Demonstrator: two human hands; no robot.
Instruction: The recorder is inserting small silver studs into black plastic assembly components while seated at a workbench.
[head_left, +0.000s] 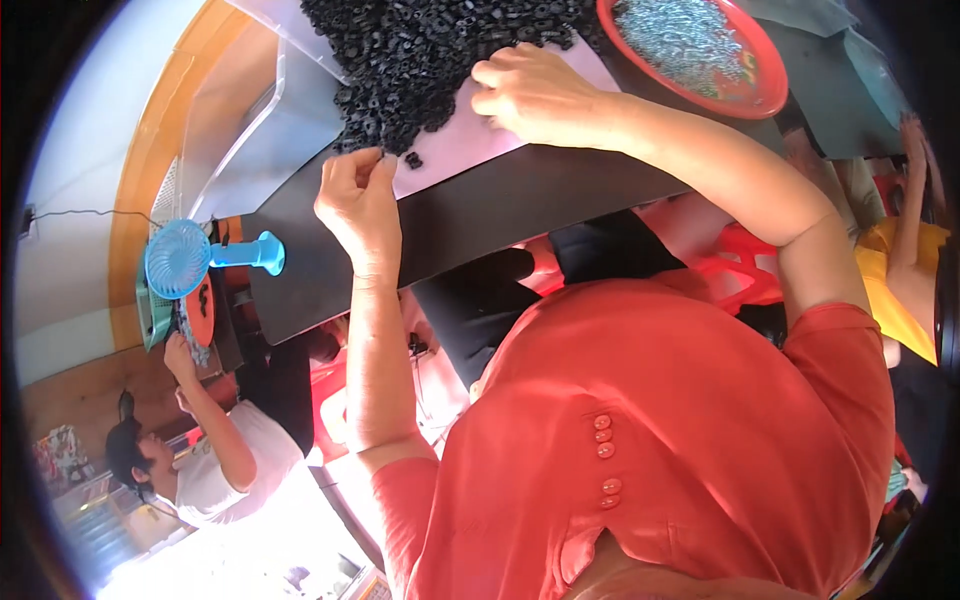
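Observation:
A large heap of small black parts (420, 60) covers much of a pale pink sheet (455, 150) on the dark table (450, 210). At the heap's near left edge, my left hand (358, 205) is closed, thumb and forefinger pinched together; whatever is between them is too small to make out. One loose black piece (414, 160) lies on the sheet just right of those fingertips. My right hand (535, 95) rests over the sheet at the heap's near right side, its fingers curled downward. Its fingertips are partly hidden, and I cannot see what they hold.
A red basin (765, 95) of small shiny metal pieces (685, 45) stands at the far right. Left of the heap is a translucent plastic bin (270, 130). A blue fan (180, 258) stands near the table's left end. Other people sit at left and right.

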